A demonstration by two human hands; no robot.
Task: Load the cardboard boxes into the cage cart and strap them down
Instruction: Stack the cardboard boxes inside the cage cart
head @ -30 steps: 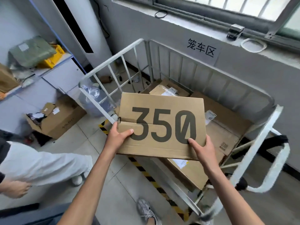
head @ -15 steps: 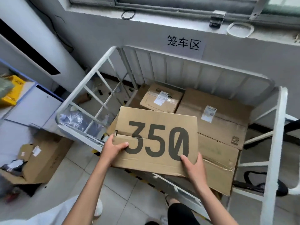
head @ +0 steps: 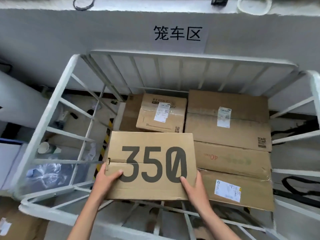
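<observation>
A flat brown cardboard box printed "350" hangs inside the white cage cart, over its near left part. My left hand grips its near left corner, thumb on top. My right hand grips the near right edge, thumb on the lid. Inside the cart, a small labelled box sits at the back. A large box fills the back right, and two more boxes lie at the front right.
The cart stands against a grey wall with a paper sign. Black straps lie outside the cart's right side. A clear plastic bag and litter lie left of the cart. Another cardboard box sits at bottom left.
I have stepped up to the cart and carried the "350" box forward over its front rail and down into it. Both hands keep the same grip.
</observation>
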